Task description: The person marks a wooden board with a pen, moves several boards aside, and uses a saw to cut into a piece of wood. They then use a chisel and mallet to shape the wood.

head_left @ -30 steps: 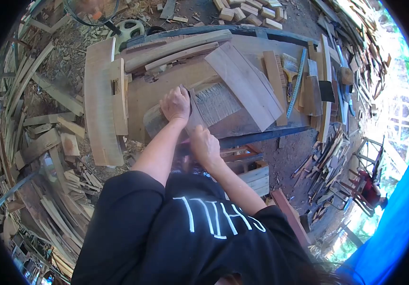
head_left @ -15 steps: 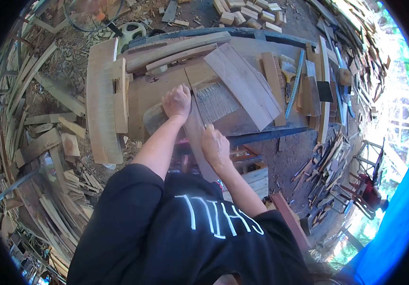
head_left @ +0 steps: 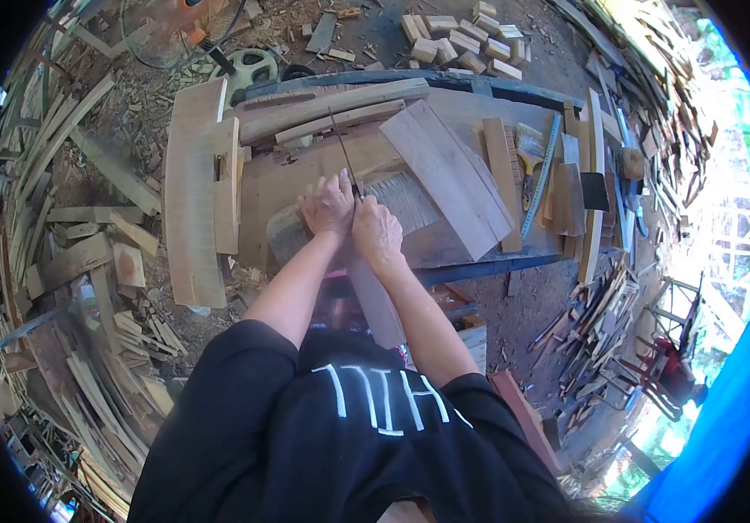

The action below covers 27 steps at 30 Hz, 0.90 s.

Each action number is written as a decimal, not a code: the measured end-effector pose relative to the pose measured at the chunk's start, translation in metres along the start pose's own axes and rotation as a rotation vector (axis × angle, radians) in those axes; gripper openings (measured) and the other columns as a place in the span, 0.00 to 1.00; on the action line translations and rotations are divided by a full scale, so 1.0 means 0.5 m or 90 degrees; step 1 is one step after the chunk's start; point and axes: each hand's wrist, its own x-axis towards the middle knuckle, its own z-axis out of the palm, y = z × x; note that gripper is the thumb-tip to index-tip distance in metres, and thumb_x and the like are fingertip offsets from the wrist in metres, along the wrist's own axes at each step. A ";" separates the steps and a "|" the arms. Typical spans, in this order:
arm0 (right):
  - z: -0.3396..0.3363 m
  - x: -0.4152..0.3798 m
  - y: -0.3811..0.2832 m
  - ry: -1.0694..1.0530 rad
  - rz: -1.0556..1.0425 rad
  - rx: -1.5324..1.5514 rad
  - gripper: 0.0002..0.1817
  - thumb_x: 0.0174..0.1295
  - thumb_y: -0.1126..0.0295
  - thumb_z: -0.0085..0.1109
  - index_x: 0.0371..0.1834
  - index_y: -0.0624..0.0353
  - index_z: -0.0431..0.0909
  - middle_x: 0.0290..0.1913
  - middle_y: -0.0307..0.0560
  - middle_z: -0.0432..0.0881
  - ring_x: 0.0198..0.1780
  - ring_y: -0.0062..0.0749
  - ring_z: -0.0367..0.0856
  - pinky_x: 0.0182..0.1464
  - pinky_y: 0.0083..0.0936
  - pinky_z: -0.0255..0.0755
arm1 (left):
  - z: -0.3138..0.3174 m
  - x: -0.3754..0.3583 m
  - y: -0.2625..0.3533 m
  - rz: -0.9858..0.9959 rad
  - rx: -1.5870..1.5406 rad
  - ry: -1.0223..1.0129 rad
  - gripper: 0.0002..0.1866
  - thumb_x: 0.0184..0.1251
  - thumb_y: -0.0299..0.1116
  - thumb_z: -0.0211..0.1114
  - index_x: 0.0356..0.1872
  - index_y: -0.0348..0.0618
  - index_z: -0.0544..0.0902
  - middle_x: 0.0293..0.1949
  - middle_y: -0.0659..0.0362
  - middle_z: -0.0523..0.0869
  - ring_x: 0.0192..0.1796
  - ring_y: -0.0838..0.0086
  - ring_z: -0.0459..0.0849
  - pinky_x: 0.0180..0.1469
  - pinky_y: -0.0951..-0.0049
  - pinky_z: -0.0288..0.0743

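My right hand (head_left: pixel 377 230) is closed around the handle end of a saw (head_left: pixel 342 144). Its long, thin dark blade shows almost edge-on and points away from me across the workbench (head_left: pixel 261 179). Close beside it, my left hand (head_left: pixel 328 206) presses with bent fingers on a narrow wooden board (head_left: pixel 375 301), which runs back towards my body. Both hands partly hide the board and the saw's handle. Beneath them lies a rough-topped wood block (head_left: pixel 403 199). A wide plank (head_left: pixel 449 179) rests at a slant just to the right.
Right of the plank are a brush (head_left: pixel 528 148), a blue ruler (head_left: pixel 541 174) and wood offcuts. A broad board (head_left: pixel 190 192) stands at the bench's left end. Small blocks (head_left: pixel 466 39) lie on the ground beyond. Scrap wood (head_left: pixel 87 375) covers the left side.
My right hand has pushed forward with the saw, up beside my left hand, and the blade reaches farther over the bench. My left hand stays at nearly the same place.
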 end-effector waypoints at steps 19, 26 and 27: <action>-0.041 -0.095 0.037 -0.054 0.009 -0.032 0.16 0.72 0.59 0.44 0.38 0.61 0.75 0.33 0.67 0.83 0.36 0.63 0.85 0.39 0.52 0.79 | 0.007 -0.006 0.000 0.010 -0.015 -0.006 0.20 0.74 0.47 0.49 0.29 0.49 0.84 0.37 0.55 0.87 0.45 0.56 0.84 0.49 0.48 0.72; -0.016 -0.019 0.016 0.004 0.008 0.037 0.18 0.72 0.57 0.45 0.37 0.62 0.75 0.31 0.67 0.83 0.36 0.65 0.83 0.40 0.55 0.76 | 0.007 0.001 0.003 0.014 -0.013 -0.046 0.20 0.73 0.47 0.50 0.28 0.49 0.85 0.39 0.56 0.87 0.46 0.57 0.84 0.54 0.50 0.71; -0.019 -0.067 0.034 -0.003 0.006 0.016 0.16 0.72 0.58 0.45 0.37 0.61 0.75 0.31 0.65 0.83 0.35 0.63 0.84 0.39 0.54 0.77 | 0.003 0.001 0.002 0.004 -0.015 -0.049 0.20 0.73 0.47 0.49 0.29 0.49 0.85 0.39 0.56 0.87 0.46 0.57 0.84 0.53 0.50 0.72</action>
